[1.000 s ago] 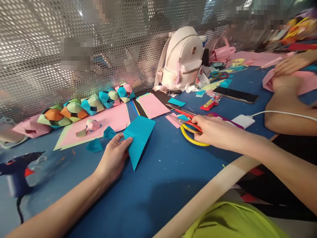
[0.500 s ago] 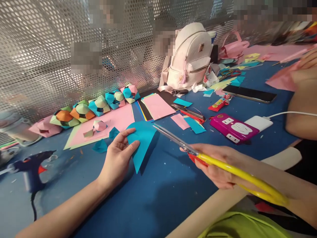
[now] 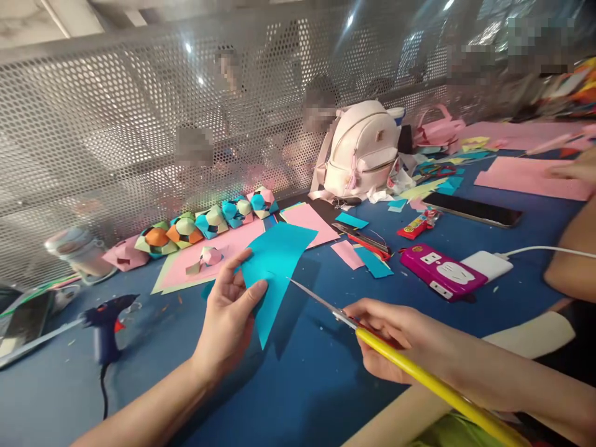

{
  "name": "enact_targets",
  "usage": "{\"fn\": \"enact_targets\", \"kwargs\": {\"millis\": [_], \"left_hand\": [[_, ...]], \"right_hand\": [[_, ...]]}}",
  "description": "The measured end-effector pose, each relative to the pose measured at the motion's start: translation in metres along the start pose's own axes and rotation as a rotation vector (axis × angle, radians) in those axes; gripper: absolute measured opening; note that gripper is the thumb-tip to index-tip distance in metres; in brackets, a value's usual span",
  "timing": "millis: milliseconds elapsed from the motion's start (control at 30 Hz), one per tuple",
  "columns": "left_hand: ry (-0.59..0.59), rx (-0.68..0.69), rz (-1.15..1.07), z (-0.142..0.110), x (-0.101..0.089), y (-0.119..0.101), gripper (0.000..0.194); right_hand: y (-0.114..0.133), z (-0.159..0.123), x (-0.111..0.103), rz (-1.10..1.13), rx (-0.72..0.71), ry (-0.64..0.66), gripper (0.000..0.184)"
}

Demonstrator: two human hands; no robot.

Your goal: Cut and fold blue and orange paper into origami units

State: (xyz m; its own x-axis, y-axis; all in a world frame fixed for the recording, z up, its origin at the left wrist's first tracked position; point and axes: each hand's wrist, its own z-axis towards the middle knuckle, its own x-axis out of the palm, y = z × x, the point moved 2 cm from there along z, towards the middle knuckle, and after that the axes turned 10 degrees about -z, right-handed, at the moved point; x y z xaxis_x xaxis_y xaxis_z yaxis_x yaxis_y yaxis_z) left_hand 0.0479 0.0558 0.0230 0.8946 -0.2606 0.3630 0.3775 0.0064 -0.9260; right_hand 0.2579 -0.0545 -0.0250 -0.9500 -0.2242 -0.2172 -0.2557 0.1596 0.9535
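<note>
My left hand [image 3: 233,310] pinches a folded piece of blue paper [image 3: 279,254] between thumb and fingers, raised above the blue table [image 3: 316,372]. In my right hand [image 3: 391,341] is a pair of scissors [image 3: 414,369] with a long yellow handle. The blades point left, and their tip is at or very near the paper's right edge; I cannot tell whether they touch it. Behind the blue paper lie pink sheets [image 3: 307,223], and a small folded pink paper piece [image 3: 211,255] rests on another pink sheet to the left.
A row of folded paper balls [image 3: 185,230] lines the mesh wall. On the left stands a dark blue glue gun [image 3: 106,329]. To the right are a purple power strip [image 3: 431,270], a phone [image 3: 472,209] and a red wrapper [image 3: 416,225]. A white backpack [image 3: 363,155] stands behind. Another person's hand [image 3: 577,171] holds pink paper.
My right hand has lifted the scissors off the table and brought them left to the blue paper. My left hand keeps its hold and has raised the paper slightly. The view has shifted.
</note>
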Motion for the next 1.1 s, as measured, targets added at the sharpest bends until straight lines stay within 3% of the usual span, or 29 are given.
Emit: {"fn": "enact_targets", "kwargs": {"millis": [267, 700, 1100], "left_hand": [[0.023, -0.048, -0.047, -0.001, -0.001, 0.002, 0.063], [0.064, -0.087, -0.048, 0.0, -0.006, 0.012, 0.066], [0.091, -0.039, -0.066, -0.001, -0.008, 0.015, 0.066]], "right_hand": [[0.018, 0.021, 0.007, 0.172, 0.094, 0.133, 0.047], [0.042, 0.009, 0.006, 0.163, 0.055, 0.092, 0.04], [0.035, 0.01, 0.008, 0.183, 0.055, 0.102, 0.043]]}}
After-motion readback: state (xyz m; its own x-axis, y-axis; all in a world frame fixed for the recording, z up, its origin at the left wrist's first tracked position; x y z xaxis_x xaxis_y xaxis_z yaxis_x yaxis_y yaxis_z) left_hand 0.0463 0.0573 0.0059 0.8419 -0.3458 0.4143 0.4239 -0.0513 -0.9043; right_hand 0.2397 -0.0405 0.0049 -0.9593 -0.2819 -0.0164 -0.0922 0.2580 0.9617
